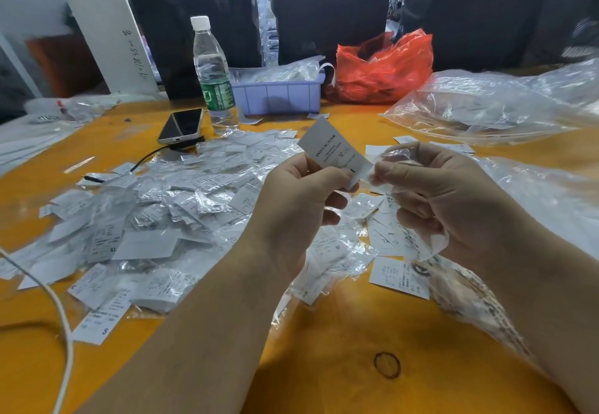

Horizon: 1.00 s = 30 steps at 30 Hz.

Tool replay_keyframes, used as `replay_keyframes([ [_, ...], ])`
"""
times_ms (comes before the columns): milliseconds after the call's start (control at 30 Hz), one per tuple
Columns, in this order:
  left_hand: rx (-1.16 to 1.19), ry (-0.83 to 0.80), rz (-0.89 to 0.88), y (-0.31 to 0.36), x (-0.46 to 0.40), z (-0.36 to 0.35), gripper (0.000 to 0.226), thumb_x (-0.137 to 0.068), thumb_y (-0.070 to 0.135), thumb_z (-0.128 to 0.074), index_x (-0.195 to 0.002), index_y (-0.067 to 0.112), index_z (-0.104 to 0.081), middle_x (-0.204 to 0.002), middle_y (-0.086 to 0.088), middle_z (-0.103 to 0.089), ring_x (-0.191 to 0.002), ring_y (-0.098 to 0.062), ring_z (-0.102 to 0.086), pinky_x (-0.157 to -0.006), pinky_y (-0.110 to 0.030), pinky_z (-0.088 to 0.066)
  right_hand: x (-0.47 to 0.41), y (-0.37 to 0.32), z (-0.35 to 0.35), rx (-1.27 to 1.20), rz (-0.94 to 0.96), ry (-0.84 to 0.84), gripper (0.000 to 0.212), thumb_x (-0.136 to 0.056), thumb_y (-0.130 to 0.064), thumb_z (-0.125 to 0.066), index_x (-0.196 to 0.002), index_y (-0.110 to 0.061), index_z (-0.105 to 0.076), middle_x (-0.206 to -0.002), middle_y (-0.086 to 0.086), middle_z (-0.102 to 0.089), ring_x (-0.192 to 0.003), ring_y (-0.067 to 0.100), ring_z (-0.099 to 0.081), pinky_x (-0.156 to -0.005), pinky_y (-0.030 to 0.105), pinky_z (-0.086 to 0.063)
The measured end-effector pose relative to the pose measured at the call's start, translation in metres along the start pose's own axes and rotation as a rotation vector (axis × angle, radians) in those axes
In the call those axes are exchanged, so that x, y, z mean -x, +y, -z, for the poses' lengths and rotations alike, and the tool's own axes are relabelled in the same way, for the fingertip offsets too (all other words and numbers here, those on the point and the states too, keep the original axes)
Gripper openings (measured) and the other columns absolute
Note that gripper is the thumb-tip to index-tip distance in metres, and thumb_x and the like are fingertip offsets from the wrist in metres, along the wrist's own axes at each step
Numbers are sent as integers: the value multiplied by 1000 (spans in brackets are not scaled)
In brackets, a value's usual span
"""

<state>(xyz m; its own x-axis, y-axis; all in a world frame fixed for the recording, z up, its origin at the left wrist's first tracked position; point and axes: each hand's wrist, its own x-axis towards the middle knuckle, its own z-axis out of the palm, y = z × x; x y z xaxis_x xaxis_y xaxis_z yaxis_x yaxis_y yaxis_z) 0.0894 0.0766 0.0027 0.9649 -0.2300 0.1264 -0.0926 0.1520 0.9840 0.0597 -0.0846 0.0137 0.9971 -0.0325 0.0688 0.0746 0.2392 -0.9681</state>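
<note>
— Two hands, one tag. Why is it held up in the middle of the frame instead of lying flat?

— My guess is that it's going into a bag. The left hand (301,193) pinches the white label (334,151) by its lower edge between thumb and curled fingers. The printed face tilts toward the camera, and one corner aims right. The right hand (437,199) has its fingers curled round a small clear sleeve (393,157), with the thumb and forefinger pinching it where the label's corner meets it.

— Is the label inside yet?

— I can't tell. The film is too glassy to show its mouth. The corner touches the sleeve, and most of the label stands clear above the left thumb.

— And the heap at centre left?

— That pile (155,206) looks like finished pieces, labels already in film, dropped on the left hand's side. The bare loose labels (400,277) lie at lower right, just under the right hand. That probably keeps fresh stock within easy reach.

— What about the rest?

— The water bottle (212,70), phone (181,125), purple tray (278,94) and red bag (382,66) sit toward the top of the frame. They are at the far side of the orange table (324,348), well apart from the work.
</note>
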Motion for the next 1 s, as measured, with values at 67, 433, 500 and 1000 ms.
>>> replay_keyframes([
  [67,-22,8,-6,0,0,0,13,-88,5,-63,-98,11,-67,-73,-1,-70,-60,-9,-58,-51,-20,-47,0,-1,0,9,3,-8,25,-69,-9,-73,-90,-8,-60,-67,8,-66,-37,7,-23,-32,14,-23],
  [433,-3,0,22,-1,0,-1,11,-88,10,-66,-98,13,-69,-84,-1,-68,-67,-9,-60,-59,-24,-51,2,1,-4,86,40,0,26,-65,-7,-74,-89,-8,-63,-74,10,-70,-34,6,-23,-37,17,-19],
  [500,37,-14,39,-1,0,-1,9,-88,11,-67,-96,14,-69,-82,1,-69,-67,-8,-60,-59,-23,-52,3,1,-5,103,52,6,30,-62,-9,-75,-90,-8,-64,-81,13,-71,-33,6,-24,-36,16,-20],
  [1000,105,64,32,-6,1,-7,9,-85,12,-70,-86,21,-67,-74,9,-70,-63,-3,-61,-58,-18,-51,7,4,-8,232,245,51,34,-71,3,-77,-102,-4,-66,-82,18,-73,-39,0,-54,-41,6,-37],
])
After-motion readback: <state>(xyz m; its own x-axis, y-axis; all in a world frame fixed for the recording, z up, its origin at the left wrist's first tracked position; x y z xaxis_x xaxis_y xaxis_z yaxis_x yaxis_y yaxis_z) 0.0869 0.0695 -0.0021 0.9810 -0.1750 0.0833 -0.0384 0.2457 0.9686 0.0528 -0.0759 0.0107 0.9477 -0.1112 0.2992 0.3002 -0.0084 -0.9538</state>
